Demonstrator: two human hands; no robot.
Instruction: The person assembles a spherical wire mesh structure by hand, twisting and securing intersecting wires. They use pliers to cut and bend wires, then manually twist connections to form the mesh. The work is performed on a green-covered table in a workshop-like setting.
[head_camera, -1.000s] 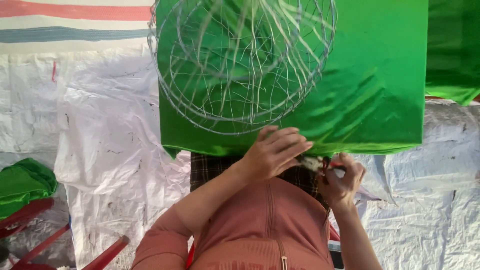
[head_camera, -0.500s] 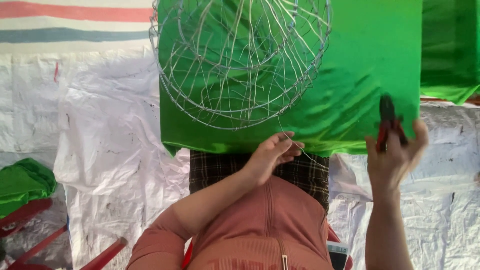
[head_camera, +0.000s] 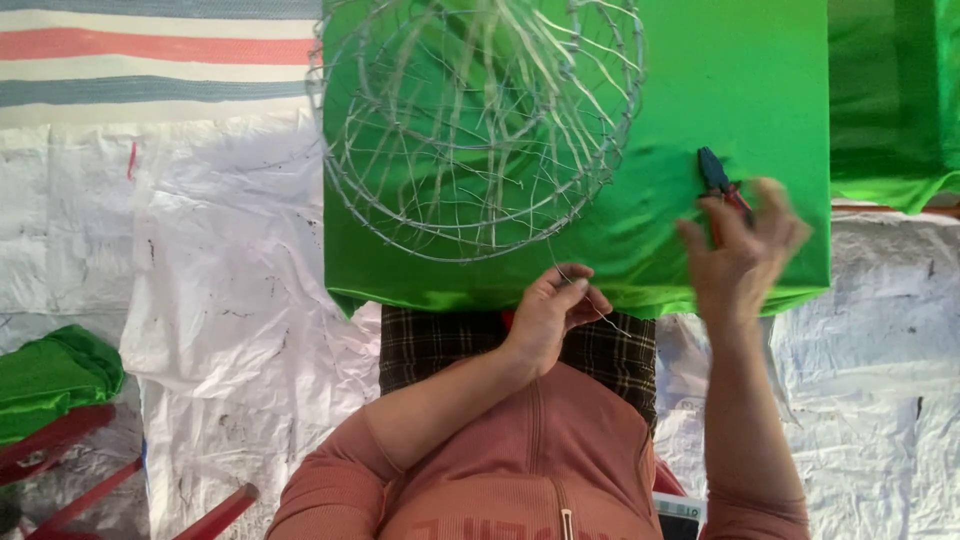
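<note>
Bare metal wire frame (head_camera: 480, 130), thin and shiny, on smooth glossy green cloth (head_camera: 730, 90); crinkled white plastic sheeting (head_camera: 230, 290) around.

One round wire frame (head_camera: 480, 130) of silvery metal lies far and centre. One pair of pliers (head_camera: 722, 185) with blue and red handles is at the right. Three pieces of green cloth show: a big sheet (head_camera: 740, 90) under the frame, another (head_camera: 890, 100) at the far right, and a folded bundle (head_camera: 50, 375) near left. Two hands are in view, the left hand (head_camera: 550, 310) and the right hand (head_camera: 745, 245). One striped mat (head_camera: 150, 50) lies far left.
</note>
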